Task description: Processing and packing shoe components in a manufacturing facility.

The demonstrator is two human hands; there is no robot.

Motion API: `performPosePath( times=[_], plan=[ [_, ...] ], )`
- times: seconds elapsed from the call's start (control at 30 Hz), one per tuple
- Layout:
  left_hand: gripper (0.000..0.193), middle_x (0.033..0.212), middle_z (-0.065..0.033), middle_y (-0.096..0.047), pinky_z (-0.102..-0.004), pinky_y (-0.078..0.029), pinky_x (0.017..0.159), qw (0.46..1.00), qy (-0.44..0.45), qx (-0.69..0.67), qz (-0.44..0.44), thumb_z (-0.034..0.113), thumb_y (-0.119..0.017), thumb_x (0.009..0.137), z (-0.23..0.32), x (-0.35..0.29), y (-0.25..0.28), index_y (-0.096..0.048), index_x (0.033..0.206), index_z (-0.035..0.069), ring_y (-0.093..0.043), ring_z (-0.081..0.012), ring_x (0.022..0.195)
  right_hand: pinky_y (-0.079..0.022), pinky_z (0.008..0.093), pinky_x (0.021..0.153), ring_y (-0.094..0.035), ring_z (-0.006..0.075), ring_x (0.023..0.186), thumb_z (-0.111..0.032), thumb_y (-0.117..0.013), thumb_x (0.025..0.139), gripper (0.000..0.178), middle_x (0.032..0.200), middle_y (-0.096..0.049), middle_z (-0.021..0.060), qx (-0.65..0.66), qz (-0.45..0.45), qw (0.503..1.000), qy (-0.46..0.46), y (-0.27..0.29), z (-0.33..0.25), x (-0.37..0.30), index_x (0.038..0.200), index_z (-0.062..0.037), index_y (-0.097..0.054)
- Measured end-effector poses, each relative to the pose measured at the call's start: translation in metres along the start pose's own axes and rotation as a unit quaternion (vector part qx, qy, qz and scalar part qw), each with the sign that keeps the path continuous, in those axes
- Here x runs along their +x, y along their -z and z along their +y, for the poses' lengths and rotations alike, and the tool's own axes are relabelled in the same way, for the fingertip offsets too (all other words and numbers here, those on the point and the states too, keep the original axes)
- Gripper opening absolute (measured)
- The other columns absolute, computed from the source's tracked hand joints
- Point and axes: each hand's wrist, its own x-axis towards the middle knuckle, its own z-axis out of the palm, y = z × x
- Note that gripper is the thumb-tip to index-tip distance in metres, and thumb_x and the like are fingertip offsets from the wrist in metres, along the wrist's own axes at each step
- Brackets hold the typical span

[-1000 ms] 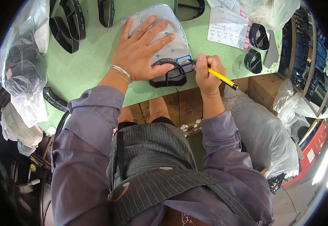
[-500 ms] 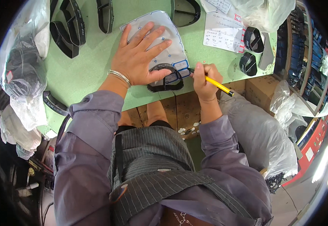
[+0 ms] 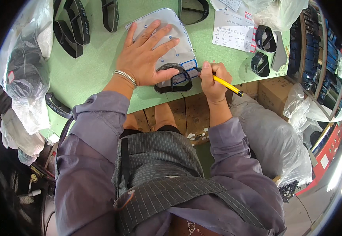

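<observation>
Well, the right grip (image 3: 216,81) pinches the pen (image 3: 228,85); the flat-spread left grip (image 3: 141,59) could slip, skewing the sheet (image 3: 182,48).

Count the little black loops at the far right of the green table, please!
2: the upper loop is beside the white card, and the lower loop is just below that one in the picture. The plastic bag could hide more.

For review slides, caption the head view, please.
Left hand spread over a white sheet and black frame, right hand holding a yellow pen, at a green table.
</observation>
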Motion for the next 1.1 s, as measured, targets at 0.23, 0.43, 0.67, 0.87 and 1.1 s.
performPosePath(
  times=[0.23, 0.43, 0.67, 0.87, 1.1],
  plan=[
    [0.069, 0.149, -0.0002, -0.040, -0.0516, -0.010, 0.115, 1.000, -0.002, 0.010, 0.000, 0.068, -0.055, 0.076, -0.0001, -0.0001, -0.0008, -0.053, 0.134, 0.031, -0.031, -0.0224, 0.141, -0.035, 0.0317, 0.040, -0.044, 0.0215, 0.039, -0.016, -0.069, 0.086, 0.032, 0.052, -0.044, 0.0072, -0.013, -0.003, 1.000, -0.016, -0.0020, -0.0009, -0.0014, 0.064, -0.0092, -0.046],
    [0.069, 0.148, -0.0001, -0.040, -0.0517, -0.010, 0.115, 1.000, -0.006, 0.014, 0.001, 0.068, -0.055, 0.076, 0.0000, 0.0000, -0.0010, -0.052, 0.135, 0.031, -0.031, -0.0224, 0.140, -0.035, 0.0319, 0.040, -0.044, 0.0223, 0.039, -0.015, -0.069, 0.085, 0.032, 0.052, -0.045, 0.0072, -0.008, 0.000, 1.000, -0.020, -0.0018, 0.0001, -0.0018, 0.064, -0.0092, -0.046],
    [0.069, 0.148, 0.0007, -0.040, -0.0512, -0.010, 0.115, 1.000, 0.000, 0.011, -0.001, 0.068, -0.055, 0.076, 0.0004, 0.0001, -0.0004, -0.052, 0.135, 0.031, -0.031, -0.0218, 0.140, -0.035, 0.0319, 0.040, -0.043, 0.0230, 0.040, -0.014, -0.069, 0.085, 0.033, 0.051, -0.045, 0.0078, -0.007, 0.005, 1.000, -0.015, -0.0016, 0.0029, -0.0028, 0.063, -0.0093, -0.045],
    [0.069, 0.149, 0.0009, -0.039, -0.0499, -0.009, 0.116, 1.000, 0.003, 0.011, -0.006, 0.068, -0.055, 0.076, 0.0005, -0.0002, -0.0001, -0.052, 0.135, 0.032, -0.030, -0.0212, 0.141, -0.034, 0.0314, 0.040, -0.042, 0.0225, 0.040, -0.014, -0.069, 0.085, 0.033, 0.051, -0.044, 0.0077, 0.003, 0.013, 0.999, -0.038, -0.0023, 0.0040, -0.0041, 0.063, -0.0092, -0.045],
    [0.069, 0.149, 0.0008, -0.039, -0.0497, -0.009, 0.116, 1.000, 0.003, 0.013, -0.006, 0.068, -0.055, 0.076, 0.0006, -0.0001, -0.0005, -0.052, 0.135, 0.032, -0.029, -0.0208, 0.141, -0.034, 0.0313, 0.040, -0.042, 0.0220, 0.040, -0.013, -0.068, 0.086, 0.033, 0.052, -0.044, 0.0076, 0.009, 0.002, 0.999, -0.052, -0.0008, 0.0050, -0.0037, 0.063, -0.0086, -0.045]
  ],
)
